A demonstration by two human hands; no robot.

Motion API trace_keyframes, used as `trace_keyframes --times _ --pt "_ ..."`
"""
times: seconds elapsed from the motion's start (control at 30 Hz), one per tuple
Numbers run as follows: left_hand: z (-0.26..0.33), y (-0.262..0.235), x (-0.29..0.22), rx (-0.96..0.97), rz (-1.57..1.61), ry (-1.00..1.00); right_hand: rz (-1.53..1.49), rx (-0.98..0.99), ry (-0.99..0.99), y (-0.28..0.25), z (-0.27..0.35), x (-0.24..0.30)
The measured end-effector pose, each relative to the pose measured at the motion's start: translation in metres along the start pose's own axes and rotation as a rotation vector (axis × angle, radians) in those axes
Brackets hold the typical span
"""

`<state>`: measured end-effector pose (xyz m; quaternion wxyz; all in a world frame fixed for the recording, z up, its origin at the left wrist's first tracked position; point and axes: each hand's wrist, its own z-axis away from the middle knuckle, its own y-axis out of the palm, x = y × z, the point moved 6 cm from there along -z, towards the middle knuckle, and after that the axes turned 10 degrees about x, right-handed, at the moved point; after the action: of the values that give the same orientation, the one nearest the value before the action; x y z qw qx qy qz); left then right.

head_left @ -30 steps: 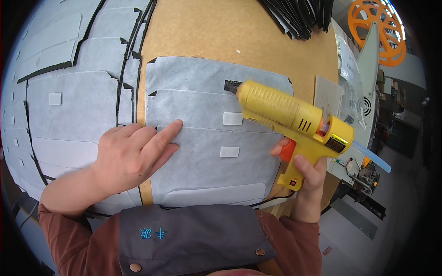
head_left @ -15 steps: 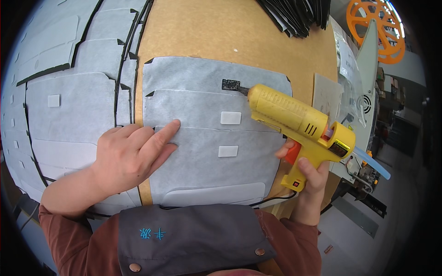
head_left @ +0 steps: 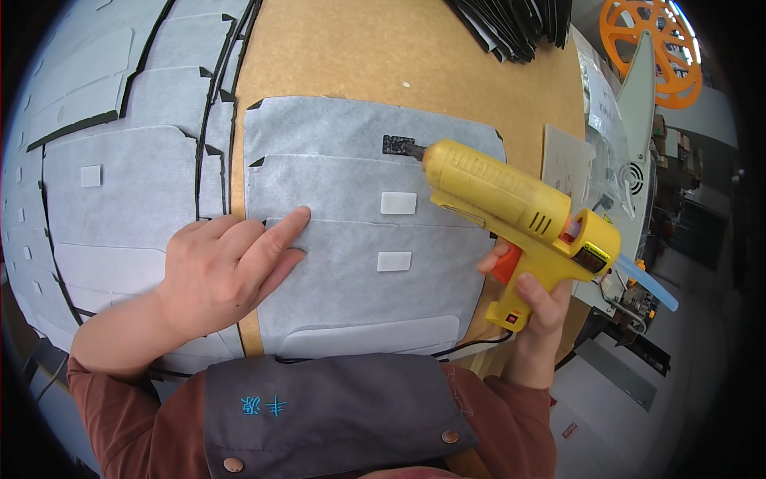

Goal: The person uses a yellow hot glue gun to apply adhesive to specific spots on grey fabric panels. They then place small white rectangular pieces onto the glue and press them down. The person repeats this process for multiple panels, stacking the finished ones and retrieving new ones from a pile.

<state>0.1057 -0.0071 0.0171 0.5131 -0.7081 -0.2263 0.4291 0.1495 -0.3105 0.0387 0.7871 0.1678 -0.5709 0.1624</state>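
Workshop or small factory assembly bench: brown fibreboard worktable (head_left: 351, 56) covered with stacked grey felt cut pieces (head_left: 120, 184) at left, pile of black strips (head_left: 511, 24) at upper centre, yellow hot glue gun (head_left: 519, 211) in use, orange spool (head_left: 650, 48) upper right, machine parts (head_left: 630, 299) and grey concrete floor (head_left: 606, 399) at right

Single head-worn fisheye view, looking steeply down, close over workbench (head_left: 359, 56)
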Motion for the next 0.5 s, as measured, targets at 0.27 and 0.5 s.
trace_keyframes --times 0.27,0.5 --pt "0.0 0.0 0.001 -0.013 0.01 0.001 0.133 -0.086 0.073 0.009 -0.017 -0.002" --pt "0.001 0.0 0.0 -0.004 -0.006 -0.002 0.035 0.096 -0.029 0.005 -0.016 -0.001"
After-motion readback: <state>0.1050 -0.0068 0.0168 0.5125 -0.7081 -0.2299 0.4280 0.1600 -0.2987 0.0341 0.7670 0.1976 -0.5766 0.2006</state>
